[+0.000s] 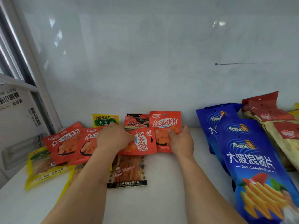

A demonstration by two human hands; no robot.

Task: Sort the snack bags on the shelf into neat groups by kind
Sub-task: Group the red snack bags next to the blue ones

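Observation:
Several orange-red snack bags lie at the back of the white shelf point(161, 183). My left hand point(113, 138) grips a sideways orange-red bag point(142, 143) at its left edge. My right hand point(181, 139) holds the lower right of an upright orange-red bag point(163, 126) leaning on the wall. Two more orange-red bags point(64, 141) point(87, 143) lie to the left. A dark bag with orange strips point(129, 170) lies under my left wrist. Yellow bags sit at the far left point(43, 167) and at the back point(103, 120).
Large blue chip bags point(249, 159) lie stacked on the right, with red-and-tan bags point(278, 120) behind them. A small black-and-red bag point(137, 122) leans on the back wall. A window frame point(37, 88) and a white carton point(17, 113) stand at the left.

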